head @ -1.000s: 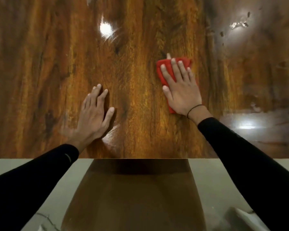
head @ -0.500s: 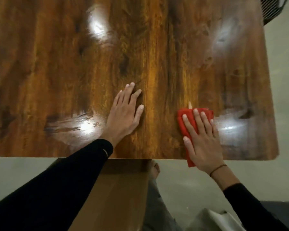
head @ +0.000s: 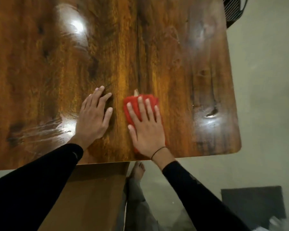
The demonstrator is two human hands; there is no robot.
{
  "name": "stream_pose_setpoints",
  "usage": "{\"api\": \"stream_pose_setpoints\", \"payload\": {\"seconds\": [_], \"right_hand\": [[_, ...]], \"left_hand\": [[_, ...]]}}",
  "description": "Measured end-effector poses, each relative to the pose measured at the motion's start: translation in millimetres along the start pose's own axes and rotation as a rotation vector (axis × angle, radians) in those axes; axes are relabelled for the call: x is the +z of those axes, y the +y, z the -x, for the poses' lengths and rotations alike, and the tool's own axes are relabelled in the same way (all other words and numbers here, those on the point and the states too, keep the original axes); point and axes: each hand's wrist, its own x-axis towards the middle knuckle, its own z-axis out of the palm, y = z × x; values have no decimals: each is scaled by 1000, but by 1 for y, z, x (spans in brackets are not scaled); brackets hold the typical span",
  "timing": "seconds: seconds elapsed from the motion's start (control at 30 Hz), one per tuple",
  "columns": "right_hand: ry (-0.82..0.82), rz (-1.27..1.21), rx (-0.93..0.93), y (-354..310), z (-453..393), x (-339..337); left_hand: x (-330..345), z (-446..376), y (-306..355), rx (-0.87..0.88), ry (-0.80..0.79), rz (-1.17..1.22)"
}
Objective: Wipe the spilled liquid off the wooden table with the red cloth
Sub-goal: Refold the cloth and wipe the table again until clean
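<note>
The folded red cloth [head: 133,105] lies flat on the glossy wooden table [head: 157,47], near its front edge. My right hand [head: 147,129] presses down on the cloth with fingers spread, covering most of it. My left hand [head: 93,119] rests flat on the bare wood just left of the cloth, palm down, holding nothing. Wet streaks [head: 45,129] shine at the front left of the table. A small wet patch [head: 210,115] glints at the front right, right of the cloth.
The table's right edge and rounded front-right corner [head: 237,147] are close to the cloth. A wooden bench or seat [head: 90,189] stands under the front edge. A dark wire chair [head: 233,10] is at the top right; a dark mat [head: 252,207] lies on the floor.
The view has shifted toward the table's right end. My right hand has slid the cloth back toward the front edge, then left and slightly forward, close beside my left hand.
</note>
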Motion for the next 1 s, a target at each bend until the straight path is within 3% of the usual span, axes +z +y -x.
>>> {"api": "stream_pose_setpoints", "payload": {"seconds": [0.17,0.33,0.47,0.6,0.7,0.8,0.9,1.0], "right_hand": [[-16,3,19,39,68,2],[-9,37,367,135,116,-31],[7,-3,645,184,94,-57],[44,-18,729,209,41,-63],[48,-7,596,215,0,-65],[25,40,313,212,-13,-62],[-40,46,51,212,14,-56],[-125,57,-97,220,73,-49]], "left_hand": [[4,-2,-4,13,0,-12],[5,-1,-5,49,11,-9],[6,-3,-5,52,5,-3],[4,0,8,30,-29,9],[0,0,14,69,-72,-27],[7,-12,47,138,-121,-28],[30,-46,107,185,-113,4],[46,-99,157,125,-60,30]]}}
